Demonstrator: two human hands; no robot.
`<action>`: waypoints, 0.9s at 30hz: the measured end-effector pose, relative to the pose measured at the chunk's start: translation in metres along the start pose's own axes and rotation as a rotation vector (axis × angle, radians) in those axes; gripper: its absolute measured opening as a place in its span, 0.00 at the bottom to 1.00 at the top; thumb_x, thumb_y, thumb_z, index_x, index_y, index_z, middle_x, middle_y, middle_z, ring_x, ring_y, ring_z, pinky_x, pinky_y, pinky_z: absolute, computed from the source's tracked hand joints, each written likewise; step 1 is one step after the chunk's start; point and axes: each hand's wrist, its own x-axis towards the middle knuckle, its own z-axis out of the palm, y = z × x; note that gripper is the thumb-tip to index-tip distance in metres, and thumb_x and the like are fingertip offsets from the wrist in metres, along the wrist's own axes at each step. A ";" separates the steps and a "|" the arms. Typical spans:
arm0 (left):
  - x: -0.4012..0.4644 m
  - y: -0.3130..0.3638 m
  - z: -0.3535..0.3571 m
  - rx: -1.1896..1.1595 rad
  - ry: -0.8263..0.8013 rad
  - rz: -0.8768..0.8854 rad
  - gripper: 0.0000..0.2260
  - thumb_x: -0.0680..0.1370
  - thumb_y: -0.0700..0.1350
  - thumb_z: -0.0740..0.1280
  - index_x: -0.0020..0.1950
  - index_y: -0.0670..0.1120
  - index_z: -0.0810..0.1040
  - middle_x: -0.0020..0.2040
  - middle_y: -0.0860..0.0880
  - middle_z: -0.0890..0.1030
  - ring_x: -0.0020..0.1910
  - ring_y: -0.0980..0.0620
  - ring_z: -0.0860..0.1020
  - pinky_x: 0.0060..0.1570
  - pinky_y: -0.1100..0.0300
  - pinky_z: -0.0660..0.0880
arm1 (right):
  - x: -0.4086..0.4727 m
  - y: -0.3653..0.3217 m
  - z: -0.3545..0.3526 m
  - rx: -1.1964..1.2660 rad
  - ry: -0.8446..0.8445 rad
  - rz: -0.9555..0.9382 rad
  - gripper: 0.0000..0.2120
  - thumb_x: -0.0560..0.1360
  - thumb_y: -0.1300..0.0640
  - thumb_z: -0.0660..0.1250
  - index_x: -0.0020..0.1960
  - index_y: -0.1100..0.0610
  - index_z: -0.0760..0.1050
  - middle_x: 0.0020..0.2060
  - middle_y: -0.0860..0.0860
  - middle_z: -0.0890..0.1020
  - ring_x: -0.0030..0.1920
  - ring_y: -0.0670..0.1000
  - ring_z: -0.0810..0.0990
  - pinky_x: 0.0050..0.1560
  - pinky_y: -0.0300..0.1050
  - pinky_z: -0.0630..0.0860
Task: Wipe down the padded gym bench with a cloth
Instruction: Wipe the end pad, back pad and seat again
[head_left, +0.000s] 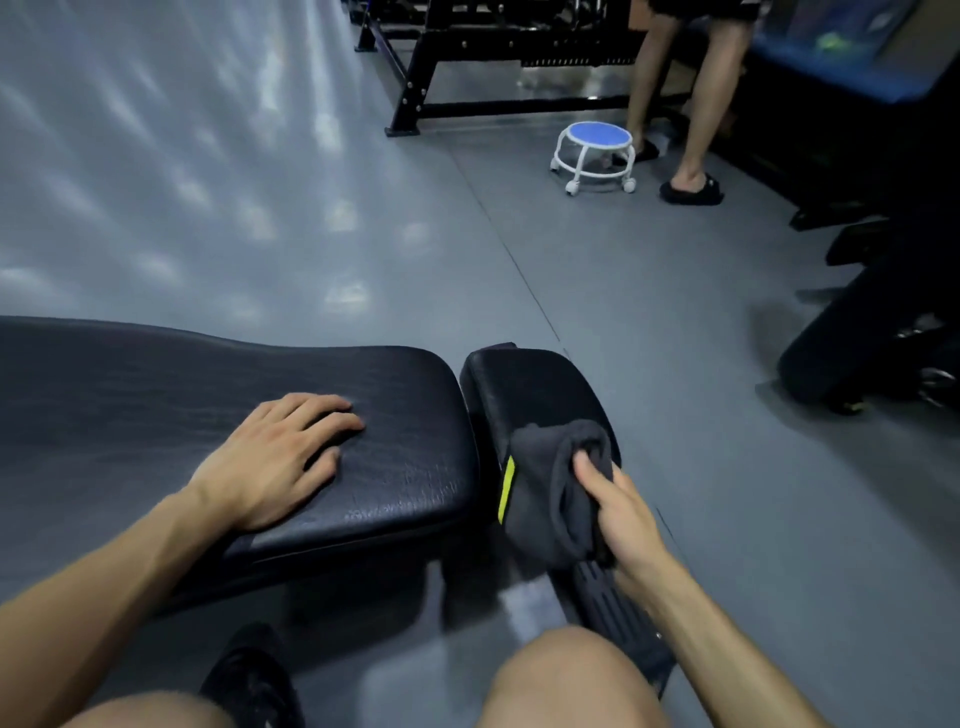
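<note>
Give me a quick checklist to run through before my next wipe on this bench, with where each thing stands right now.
1. Cloth in hand: ok. The right hand grips the dark grey cloth.
2. Cloth on padding: ok. It lies bunched on the near end of the small seat pad.
3. Bench steadied: ok. The left hand rests flat on the long back pad.
4. Path ahead: ok. The far part of the seat pad is bare.
5. Cloth damp or clean: cannot tell.
6. Back pad already wiped: cannot tell.
</note>
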 end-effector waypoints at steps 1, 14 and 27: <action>0.000 0.001 -0.001 0.003 -0.002 -0.003 0.19 0.81 0.56 0.54 0.70 0.57 0.73 0.70 0.56 0.73 0.68 0.50 0.71 0.65 0.51 0.69 | -0.006 -0.005 -0.008 0.028 0.062 0.020 0.11 0.81 0.53 0.64 0.60 0.55 0.80 0.52 0.54 0.87 0.56 0.54 0.85 0.61 0.53 0.78; 0.003 0.006 -0.007 0.015 -0.040 -0.013 0.20 0.80 0.56 0.54 0.69 0.56 0.75 0.70 0.54 0.74 0.67 0.48 0.72 0.61 0.50 0.69 | 0.035 0.020 -0.063 -0.585 0.188 -0.186 0.22 0.84 0.50 0.61 0.77 0.47 0.66 0.78 0.47 0.66 0.80 0.50 0.59 0.79 0.51 0.57; 0.012 0.008 -0.002 0.098 -0.015 0.026 0.20 0.80 0.55 0.55 0.67 0.52 0.77 0.68 0.50 0.76 0.60 0.43 0.75 0.54 0.47 0.71 | 0.135 0.007 -0.079 -0.750 0.092 0.024 0.29 0.82 0.41 0.61 0.80 0.47 0.59 0.77 0.47 0.67 0.75 0.51 0.67 0.74 0.45 0.62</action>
